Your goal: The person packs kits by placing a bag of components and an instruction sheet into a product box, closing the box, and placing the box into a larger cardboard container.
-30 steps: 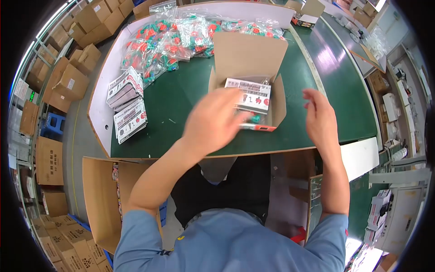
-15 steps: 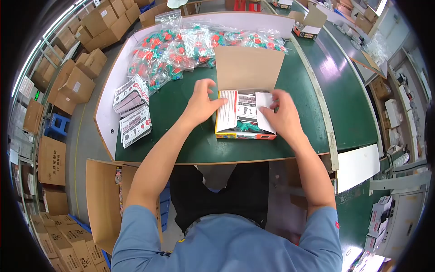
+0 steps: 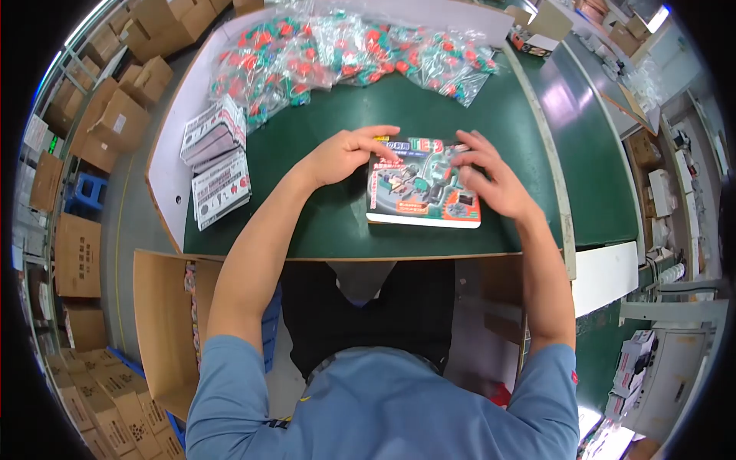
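Note:
A printed box (image 3: pixel 424 186) lies on the green tabletop (image 3: pixel 322 222) with its colourful lid down. At its upper left corner is my left hand (image 3: pixel 346 155), its fingers apart and resting on the lid's edge. My right hand (image 3: pixel 494 178) touches the box's right side and upper right corner, with fingers spread over the lid. Neither hand is wrapped round the box. The inside of the box is hidden under the lid.
Bags of red and green parts (image 3: pixel 307 57) are heaped along the back rim. Stacked printed leaflets (image 3: pixel 221 190) lie at the left. An open carton (image 3: pixel 165 330) stands below the table's left front edge. Another open box (image 3: pixel 540 34) is at the back right.
The box's side flaps were folded in and its raised lid has come down over the leaflet and green parts. Both hands have moved onto the lid's upper corners.

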### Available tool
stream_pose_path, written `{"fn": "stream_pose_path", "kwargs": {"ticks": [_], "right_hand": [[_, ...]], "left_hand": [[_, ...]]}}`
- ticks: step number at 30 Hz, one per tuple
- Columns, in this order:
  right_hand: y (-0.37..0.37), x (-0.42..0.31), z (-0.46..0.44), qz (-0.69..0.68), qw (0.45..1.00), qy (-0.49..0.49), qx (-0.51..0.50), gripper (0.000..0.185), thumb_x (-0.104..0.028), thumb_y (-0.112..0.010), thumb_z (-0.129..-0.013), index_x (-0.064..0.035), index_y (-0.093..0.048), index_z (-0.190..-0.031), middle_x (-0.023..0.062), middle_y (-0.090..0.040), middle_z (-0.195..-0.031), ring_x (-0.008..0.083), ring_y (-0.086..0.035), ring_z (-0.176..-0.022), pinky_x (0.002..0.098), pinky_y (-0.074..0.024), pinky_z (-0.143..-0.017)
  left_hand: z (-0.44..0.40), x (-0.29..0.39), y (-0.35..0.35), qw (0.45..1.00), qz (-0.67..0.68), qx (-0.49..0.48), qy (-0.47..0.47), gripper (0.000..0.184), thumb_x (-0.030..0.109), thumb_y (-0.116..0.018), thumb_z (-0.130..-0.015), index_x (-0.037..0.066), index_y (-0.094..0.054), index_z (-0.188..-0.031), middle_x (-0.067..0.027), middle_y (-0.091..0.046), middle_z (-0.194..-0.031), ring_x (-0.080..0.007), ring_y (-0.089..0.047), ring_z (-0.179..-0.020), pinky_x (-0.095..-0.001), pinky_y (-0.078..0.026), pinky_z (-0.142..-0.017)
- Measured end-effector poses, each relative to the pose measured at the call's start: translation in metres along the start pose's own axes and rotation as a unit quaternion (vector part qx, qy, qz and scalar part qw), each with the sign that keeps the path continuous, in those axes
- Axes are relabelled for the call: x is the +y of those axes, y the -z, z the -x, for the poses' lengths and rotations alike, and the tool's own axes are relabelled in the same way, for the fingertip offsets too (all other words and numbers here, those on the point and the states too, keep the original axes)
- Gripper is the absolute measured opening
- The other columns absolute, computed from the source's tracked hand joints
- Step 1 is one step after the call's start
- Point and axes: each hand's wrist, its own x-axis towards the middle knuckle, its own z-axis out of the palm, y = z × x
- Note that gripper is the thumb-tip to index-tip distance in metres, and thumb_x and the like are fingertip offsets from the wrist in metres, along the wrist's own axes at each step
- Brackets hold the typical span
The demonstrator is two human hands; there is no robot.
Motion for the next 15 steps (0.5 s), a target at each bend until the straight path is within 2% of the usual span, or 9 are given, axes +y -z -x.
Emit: {"fn": "stream_pose_path", "kwargs": {"ticks": [1, 2, 5, 6, 9, 10, 13, 15], "right_hand": [[-0.004, -0.008, 0.002, 0.142, 0.989, 0.039, 0.015, 0.039, -0.006, -0.066, -0.094, -0.0096, -0.065, -0.133, 0.0159, -0.042, -0.165, 0.0355, -0.036, -0.155, 0.0430, -0.0373, -0.121], [-0.009, -0.013, 0.004, 0.137, 0.990, 0.036, 0.008, 0.039, -0.006, -0.066, -0.094, -0.0096, -0.065, -0.133, 0.0159, -0.042, -0.165, 0.0355, -0.036, -0.155, 0.0430, -0.0373, -0.121], [-0.018, -0.023, 0.011, 0.140, 0.989, 0.032, -0.034, 0.041, -0.007, -0.065, -0.095, -0.0106, -0.065, -0.136, 0.0143, -0.044, -0.164, 0.0398, -0.030, -0.157, 0.0467, -0.0341, -0.123], [-0.020, -0.022, 0.013, 0.137, 0.989, 0.029, -0.037, 0.041, -0.007, -0.065, -0.095, -0.0106, -0.065, -0.136, 0.0143, -0.044, -0.164, 0.0398, -0.030, -0.157, 0.0467, -0.0341, -0.123], [-0.022, -0.020, 0.015, 0.174, 0.983, 0.043, -0.037, 0.050, -0.021, -0.074, -0.093, -0.0124, -0.064, -0.141, 0.0138, -0.045, -0.163, 0.0448, -0.028, -0.156, 0.0531, -0.0324, -0.124], [-0.022, -0.022, 0.018, 0.171, 0.983, 0.043, -0.041, 0.050, -0.021, -0.074, -0.093, -0.0124, -0.064, -0.141, 0.0138, -0.045, -0.163, 0.0448, -0.028, -0.156, 0.0531, -0.0324, -0.124], [-0.024, -0.033, 0.029, 0.218, 0.967, 0.111, -0.076, 0.060, -0.034, -0.079, -0.090, -0.0128, -0.063, -0.143, 0.0138, -0.045, -0.163, 0.0487, -0.030, -0.154, 0.0579, -0.0326, -0.123], [-0.029, -0.033, 0.033, 0.218, 0.967, 0.110, -0.070, 0.061, -0.036, -0.079, -0.089, -0.0127, -0.063, -0.143, 0.0140, -0.045, -0.163, 0.0494, -0.031, -0.154, 0.0582, -0.0332, -0.122]], "left_hand": [[0.003, 0.002, -0.001, 0.999, -0.033, -0.004, -0.007, 0.039, -0.013, -0.051, -0.092, 0.004, -0.080, -0.111, -0.0135, -0.052, -0.158, -0.0305, -0.046, -0.148, -0.0398, -0.037, -0.120], [0.008, 0.005, -0.002, 1.000, -0.028, -0.002, 0.001, 0.039, -0.013, -0.051, -0.092, 0.004, -0.080, -0.111, -0.0135, -0.052, -0.158, -0.0305, -0.046, -0.148, -0.0398, -0.037, -0.120], [0.021, 0.015, -0.010, 0.947, -0.290, 0.041, -0.132, 0.032, 0.000, -0.064, -0.093, 0.004, -0.076, -0.123, -0.0148, -0.050, -0.160, -0.0358, -0.039, -0.152, -0.0428, -0.037, -0.121], [0.026, 0.017, -0.017, 0.949, -0.287, 0.040, -0.129, 0.032, 0.000, -0.064, -0.093, 0.004, -0.076, -0.123, -0.0148, -0.050, -0.160, -0.0358, -0.039, -0.152, -0.0428, -0.037, -0.121], [0.050, 0.026, -0.045, 0.965, -0.237, -0.004, -0.116, 0.051, 0.019, -0.080, -0.089, 0.005, -0.069, -0.136, -0.0150, -0.049, -0.159, -0.0379, -0.033, -0.154, -0.0461, -0.035, -0.122], [0.053, 0.025, -0.045, 0.966, -0.234, -0.003, -0.111, 0.051, 0.019, -0.080, -0.089, 0.005, -0.069, -0.136, -0.0150, -0.049, -0.159, -0.0379, -0.033, -0.154, -0.0461, -0.035, -0.122], [0.057, 0.022, -0.042, 0.915, -0.360, 0.024, -0.178, 0.066, 0.038, -0.083, -0.086, 0.003, -0.064, -0.139, -0.0148, -0.054, -0.154, -0.0377, -0.042, -0.148, -0.0492, -0.040, -0.119], [0.063, 0.016, -0.045, 0.913, -0.358, 0.031, -0.192, 0.066, 0.037, -0.084, -0.084, 0.003, -0.065, -0.137, -0.0143, -0.056, -0.152, -0.0379, -0.044, -0.147, -0.0494, -0.041, -0.118]]}}
